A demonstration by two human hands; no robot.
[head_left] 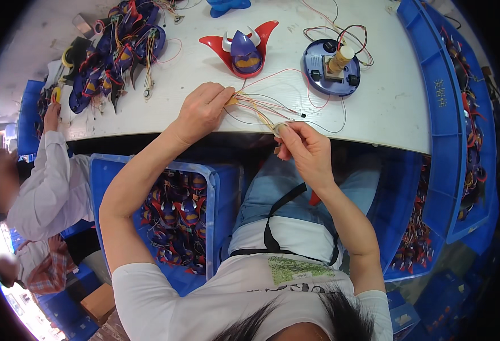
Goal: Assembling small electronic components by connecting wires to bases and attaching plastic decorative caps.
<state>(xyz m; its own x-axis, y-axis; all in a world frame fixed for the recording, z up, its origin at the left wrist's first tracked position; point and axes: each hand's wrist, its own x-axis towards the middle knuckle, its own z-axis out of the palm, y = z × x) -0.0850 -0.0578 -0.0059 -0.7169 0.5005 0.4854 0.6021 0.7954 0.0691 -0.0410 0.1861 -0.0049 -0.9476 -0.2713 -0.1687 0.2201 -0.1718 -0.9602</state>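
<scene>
My left hand, fingers closed, pinches a bundle of thin wires at the table's near edge. Red, yellow, white and dark wires fan out from it to the right, one ending in a small black connector. My right hand is closed on a small round part with a pale rim, and yellow wires run to it. Just beyond my hands stands a toy head in purple, with red wings and white horns. Right of it lies a purple round base with a brass-coloured post and wires.
Several wired toy parts are heaped at the table's left. A blue figure piece is at the far edge. Blue crates of toy heads stand below left and along the right. A co-worker in white sits left.
</scene>
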